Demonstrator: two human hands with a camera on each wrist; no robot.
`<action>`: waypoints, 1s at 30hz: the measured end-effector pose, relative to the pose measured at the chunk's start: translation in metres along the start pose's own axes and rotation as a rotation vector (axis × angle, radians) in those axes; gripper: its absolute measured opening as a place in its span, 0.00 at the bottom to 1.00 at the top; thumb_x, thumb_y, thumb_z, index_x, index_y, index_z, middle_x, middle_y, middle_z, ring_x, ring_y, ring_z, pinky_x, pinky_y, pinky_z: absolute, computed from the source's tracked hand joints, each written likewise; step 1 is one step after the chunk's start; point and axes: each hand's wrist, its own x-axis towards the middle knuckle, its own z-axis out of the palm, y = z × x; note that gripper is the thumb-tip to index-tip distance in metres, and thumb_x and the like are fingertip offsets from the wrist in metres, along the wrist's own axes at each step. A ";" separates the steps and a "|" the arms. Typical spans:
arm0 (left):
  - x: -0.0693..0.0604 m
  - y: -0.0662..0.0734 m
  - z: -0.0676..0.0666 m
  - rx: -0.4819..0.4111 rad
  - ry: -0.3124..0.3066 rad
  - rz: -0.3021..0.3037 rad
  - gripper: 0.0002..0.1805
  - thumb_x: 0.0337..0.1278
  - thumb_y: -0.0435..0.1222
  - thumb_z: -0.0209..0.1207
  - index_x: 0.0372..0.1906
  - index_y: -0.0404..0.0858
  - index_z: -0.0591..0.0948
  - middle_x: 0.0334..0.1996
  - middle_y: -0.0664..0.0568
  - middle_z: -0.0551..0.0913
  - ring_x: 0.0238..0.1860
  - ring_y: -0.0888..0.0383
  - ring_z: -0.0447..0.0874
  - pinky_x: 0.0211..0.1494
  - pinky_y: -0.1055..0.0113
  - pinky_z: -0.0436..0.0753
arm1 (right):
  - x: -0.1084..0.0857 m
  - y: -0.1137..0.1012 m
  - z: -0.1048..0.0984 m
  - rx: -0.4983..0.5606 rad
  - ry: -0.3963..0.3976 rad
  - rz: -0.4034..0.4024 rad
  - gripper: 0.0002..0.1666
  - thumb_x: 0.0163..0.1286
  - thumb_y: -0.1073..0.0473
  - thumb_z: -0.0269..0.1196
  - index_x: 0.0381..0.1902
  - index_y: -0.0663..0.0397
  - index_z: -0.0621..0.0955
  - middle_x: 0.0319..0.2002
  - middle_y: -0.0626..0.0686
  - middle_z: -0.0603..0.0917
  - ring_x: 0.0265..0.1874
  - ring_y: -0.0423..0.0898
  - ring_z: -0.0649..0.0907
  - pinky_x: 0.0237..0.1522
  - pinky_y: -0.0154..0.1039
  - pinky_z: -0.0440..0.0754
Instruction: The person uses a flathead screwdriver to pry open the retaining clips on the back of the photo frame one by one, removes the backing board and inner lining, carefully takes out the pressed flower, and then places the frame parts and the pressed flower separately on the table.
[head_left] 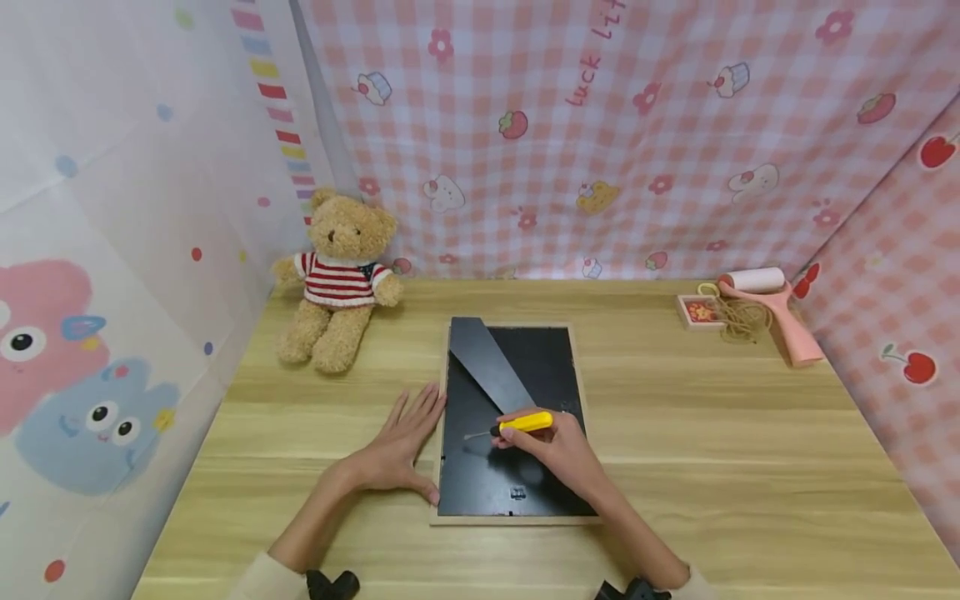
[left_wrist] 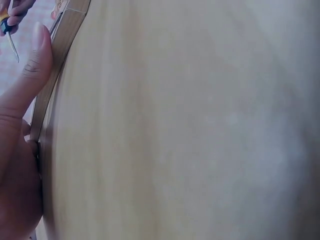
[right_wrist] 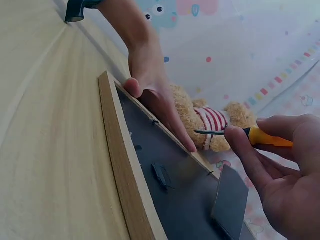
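A picture frame (head_left: 517, 521) with a light wooden rim lies face down on the table, its black back board (head_left: 480, 479) facing up. Attached to that board, a grey-black stand leg (head_left: 491, 367) slants from the upper left toward the middle. My right hand (head_left: 566, 454) grips a small screwdriver (right_wrist: 270, 138) by its yellow handle, over the board. Its thin metal shaft (right_wrist: 207, 132) points left, apart from the frame. Beside the frame's left edge my left hand (head_left: 397, 446) lies with fingers spread, fingertips and thumb touching the rim. Small metal tabs (head_left: 517, 492) show on the board.
A teddy bear (head_left: 337, 283) in a striped shirt sits at the back left. At the back right are a pink-handled lint roller (head_left: 787, 321), a coil of twine (head_left: 744, 321) and a small box (head_left: 699, 312). Printed cloth (head_left: 600, 142) hangs behind the wooden table (head_left: 712, 467).
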 end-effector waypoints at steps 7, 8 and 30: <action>0.000 -0.002 0.000 -0.004 0.023 -0.017 0.86 0.41 0.88 0.51 0.88 0.26 0.41 0.89 0.29 0.39 0.91 0.51 0.25 0.85 0.66 0.15 | -0.001 0.002 0.000 -0.038 -0.006 0.027 0.16 0.77 0.62 0.72 0.57 0.67 0.89 0.46 0.62 0.95 0.42 0.41 0.95 0.53 0.31 0.90; 0.000 -0.002 0.000 -0.014 0.027 -0.020 0.86 0.41 0.87 0.51 0.88 0.26 0.41 0.89 0.29 0.39 0.91 0.50 0.26 0.85 0.66 0.15 | -0.001 0.003 0.001 -0.042 -0.008 0.034 0.16 0.76 0.62 0.72 0.57 0.66 0.89 0.46 0.61 0.95 0.42 0.41 0.95 0.52 0.31 0.90; -0.002 0.000 0.000 -0.028 -0.012 -0.064 0.83 0.42 0.87 0.50 0.91 0.35 0.42 0.90 0.36 0.35 0.91 0.51 0.25 0.85 0.65 0.15 | 0.000 0.009 0.035 -0.102 -0.036 0.016 0.15 0.76 0.62 0.72 0.55 0.66 0.90 0.44 0.59 0.95 0.44 0.43 0.95 0.49 0.30 0.90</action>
